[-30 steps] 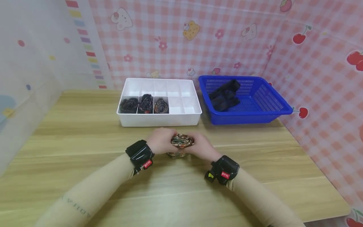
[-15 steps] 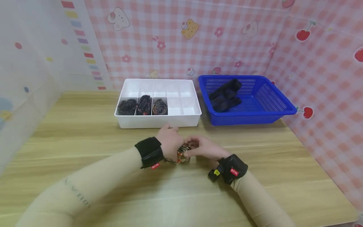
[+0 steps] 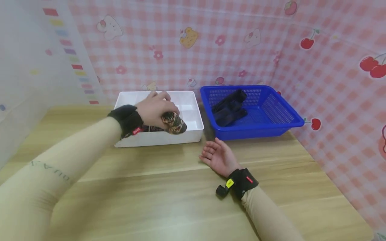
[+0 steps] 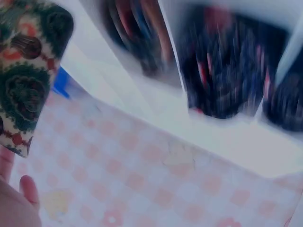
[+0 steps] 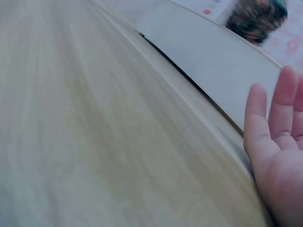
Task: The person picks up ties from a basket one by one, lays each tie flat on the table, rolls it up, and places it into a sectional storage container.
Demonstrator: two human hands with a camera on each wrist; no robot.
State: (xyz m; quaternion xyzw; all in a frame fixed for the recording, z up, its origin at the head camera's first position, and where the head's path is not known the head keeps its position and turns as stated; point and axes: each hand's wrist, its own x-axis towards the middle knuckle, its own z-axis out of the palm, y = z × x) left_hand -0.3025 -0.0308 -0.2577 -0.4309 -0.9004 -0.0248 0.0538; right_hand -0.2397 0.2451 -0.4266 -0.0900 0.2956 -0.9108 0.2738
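My left hand (image 3: 155, 108) grips a rolled patterned cloth (image 3: 174, 124) above the front of a white divided box (image 3: 169, 138). In the left wrist view, the cloth (image 4: 28, 71) shows green, red and cream paisley. Dark rolled cloths (image 4: 222, 71) sit in compartments below, blurred there and mostly hidden by my hand in the head view. My right hand (image 3: 220, 159) lies near the tabletop in front of the box and basket, palm turned up, fingers loosely bent, holding nothing. In the right wrist view its fingers (image 5: 255, 113) are apart, close to the box's wall.
A blue perforated basket (image 3: 259, 133) stands right of the box, with several black rolled items (image 3: 230, 110) at its left end. Both containers rest on a wooden table (image 3: 169, 201). A pink checked cloth (image 3: 132, 53) covers the wall behind.
Both hands held the rolled cloth low over the table. The left hand has lifted it up and leftward over the box. The right hand has let go and turned palm up.
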